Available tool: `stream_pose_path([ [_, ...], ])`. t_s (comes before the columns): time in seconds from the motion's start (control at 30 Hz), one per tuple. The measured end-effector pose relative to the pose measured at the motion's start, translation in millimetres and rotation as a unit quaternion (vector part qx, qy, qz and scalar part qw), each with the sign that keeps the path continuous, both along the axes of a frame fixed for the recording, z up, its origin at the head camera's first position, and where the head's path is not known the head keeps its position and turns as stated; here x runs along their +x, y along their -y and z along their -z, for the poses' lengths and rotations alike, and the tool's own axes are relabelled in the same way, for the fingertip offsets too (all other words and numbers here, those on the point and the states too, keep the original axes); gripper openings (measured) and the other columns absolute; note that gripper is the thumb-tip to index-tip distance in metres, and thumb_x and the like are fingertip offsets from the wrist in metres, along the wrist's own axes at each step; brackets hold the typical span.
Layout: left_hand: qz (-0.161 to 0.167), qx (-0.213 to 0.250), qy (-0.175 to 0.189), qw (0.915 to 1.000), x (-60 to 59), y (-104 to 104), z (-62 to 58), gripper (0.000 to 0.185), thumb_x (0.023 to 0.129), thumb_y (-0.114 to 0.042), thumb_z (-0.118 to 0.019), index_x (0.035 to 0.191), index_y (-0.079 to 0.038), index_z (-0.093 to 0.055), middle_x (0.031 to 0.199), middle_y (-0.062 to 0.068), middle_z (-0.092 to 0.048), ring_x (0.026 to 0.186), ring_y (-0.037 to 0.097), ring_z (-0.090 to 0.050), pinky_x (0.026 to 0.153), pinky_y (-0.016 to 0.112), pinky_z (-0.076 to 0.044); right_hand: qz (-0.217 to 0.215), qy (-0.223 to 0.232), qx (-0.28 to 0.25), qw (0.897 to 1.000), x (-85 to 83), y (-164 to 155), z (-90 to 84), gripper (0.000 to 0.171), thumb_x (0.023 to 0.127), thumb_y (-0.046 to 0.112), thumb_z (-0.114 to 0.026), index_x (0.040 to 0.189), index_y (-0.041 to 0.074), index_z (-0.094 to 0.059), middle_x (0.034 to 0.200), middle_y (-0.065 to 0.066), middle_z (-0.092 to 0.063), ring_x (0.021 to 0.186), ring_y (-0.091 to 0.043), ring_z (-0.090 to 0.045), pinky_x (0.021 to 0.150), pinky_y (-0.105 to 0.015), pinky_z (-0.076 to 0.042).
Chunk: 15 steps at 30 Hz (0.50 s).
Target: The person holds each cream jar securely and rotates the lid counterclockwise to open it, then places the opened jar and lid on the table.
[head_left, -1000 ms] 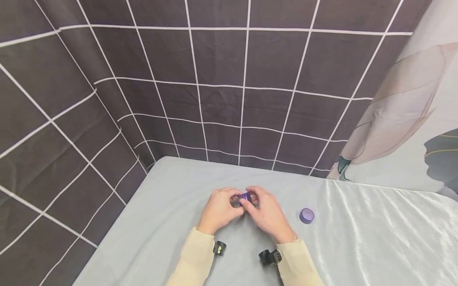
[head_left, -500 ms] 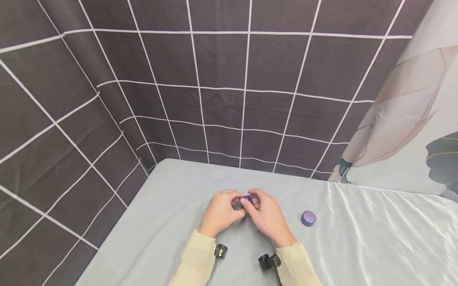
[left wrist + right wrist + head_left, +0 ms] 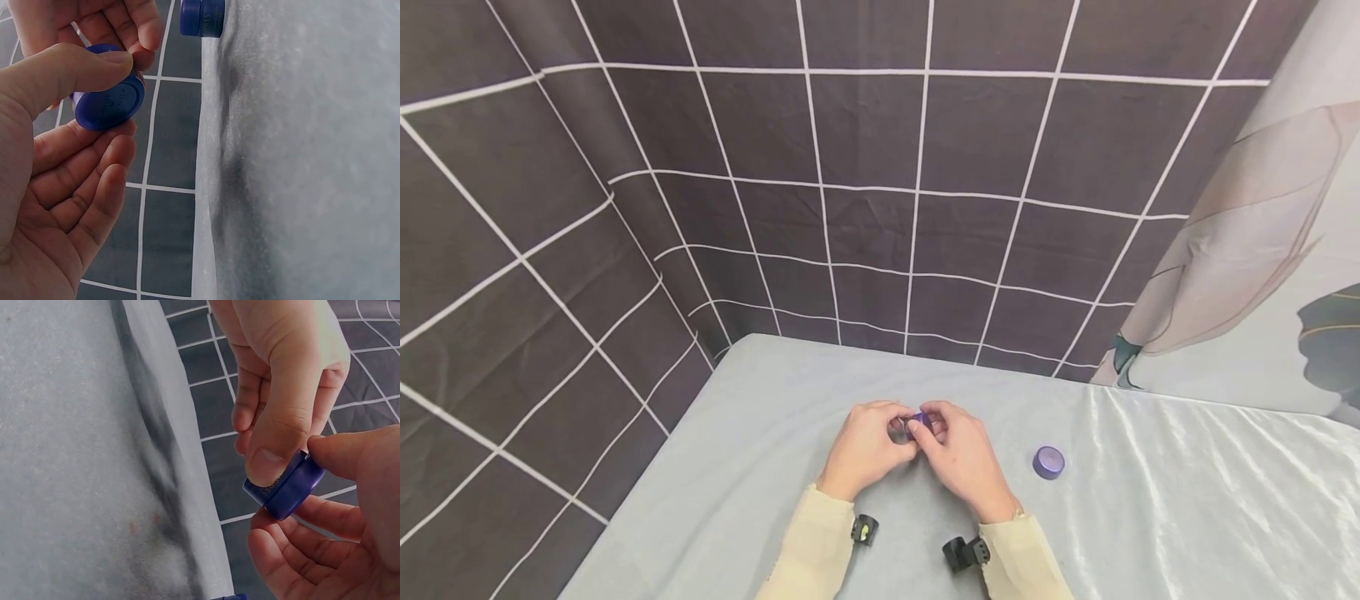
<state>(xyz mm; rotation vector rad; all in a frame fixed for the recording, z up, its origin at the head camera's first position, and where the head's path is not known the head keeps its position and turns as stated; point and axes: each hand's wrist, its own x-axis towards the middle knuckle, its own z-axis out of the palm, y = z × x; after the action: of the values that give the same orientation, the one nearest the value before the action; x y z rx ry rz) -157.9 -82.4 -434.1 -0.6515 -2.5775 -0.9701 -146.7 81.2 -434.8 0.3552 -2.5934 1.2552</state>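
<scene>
Where the two hands meet in the head view, we see the left hand (image 3: 865, 447) and right hand (image 3: 959, 454) both clamped on one small purple container (image 3: 922, 418), the right thumb crossing its near side. It sits between the two grips, over the bench (image 3: 790, 387). The second purple container (image 3: 1049, 462) stands on the bench to the right, apart from both hands and nearer the right.

From the left wrist, we see the purple container's round end facing us, pinched between the left thumb and the fingers below; the right hand reaches in behind.

From the right wrist, a seam parts a lettered band, under the left thumb, from a plain band, held by the right fingers. The relation we judge decisive is this: the short axis from end to end runs from hand to hand, tilted, so each grip has its own end.
</scene>
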Motion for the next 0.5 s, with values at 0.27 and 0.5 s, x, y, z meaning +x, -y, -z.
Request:
stream_pose_path([
  [0.27, 0.002, -0.001, 0.002, 1.0, 0.1, -0.3, 1.5, 0.025, 0.074, -0.017, -0.081, 0.098, -0.011, -0.078, 0.086, -0.005, -0.071, 0.073, 0.004, -0.06, 0.07, 0.021, -0.051, 0.003, 0.006, 0.004, 1.0, 0.6, -1.4, 1.5, 0.024, 0.092, 0.021, -0.073, 0.109, 0.005, -0.071, 0.091, -0.002, -0.07, 0.078, -0.008, -0.064, 0.074, -0.033, -0.054],
  [0.5, 0.001, 0.0, 0.005, 1.0, -0.7, 0.0, 1.6, 0.025, 0.074, -0.018, -0.082, 0.098, -0.012, -0.078, 0.086, -0.005, -0.071, 0.073, 0.006, -0.061, 0.07, 0.022, -0.051, -0.003, 0.001, 0.008, 1.0, -1.5, -1.9, 1.8, 0.024, 0.091, 0.02, -0.073, 0.109, 0.005, -0.071, 0.09, -0.002, -0.069, 0.078, -0.009, -0.063, 0.074, -0.034, -0.054],
])
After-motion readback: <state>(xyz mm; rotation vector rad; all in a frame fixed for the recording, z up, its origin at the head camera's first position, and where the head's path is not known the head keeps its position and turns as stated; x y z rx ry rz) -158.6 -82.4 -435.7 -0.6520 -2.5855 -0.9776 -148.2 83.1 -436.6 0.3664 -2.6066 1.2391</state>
